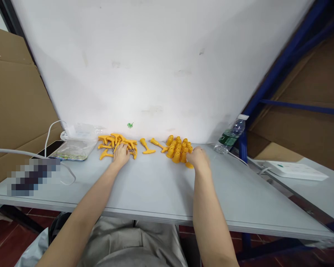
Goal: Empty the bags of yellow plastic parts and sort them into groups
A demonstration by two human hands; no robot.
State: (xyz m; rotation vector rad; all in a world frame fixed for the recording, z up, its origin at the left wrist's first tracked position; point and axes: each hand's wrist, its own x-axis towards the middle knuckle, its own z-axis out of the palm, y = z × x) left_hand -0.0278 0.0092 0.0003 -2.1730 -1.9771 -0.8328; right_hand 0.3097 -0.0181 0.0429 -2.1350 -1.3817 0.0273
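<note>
A pile of yellow T-shaped handles [111, 140] with small metal parts among them lies at the left of the table's middle. My left hand [121, 154] reaches into this pile, its fingers curled down onto one handle. Further right, yellow cone-shaped cups [177, 152] stand close together in a cluster. My right hand [199, 158] is at the cluster's right edge, closed around a yellow cup [189, 165] that shows partly below the fingers. Between the two groups lie two joined yellow pieces, one of them a cone with a T-handle [147, 147].
A plastic bottle [232, 134] leans at the back right, near a white power strip [295, 170]. On the left are a clear plastic bag [75, 148], a dark phone [51, 148] and a white cable [19, 151]. A white board [156, 74] closes off the back.
</note>
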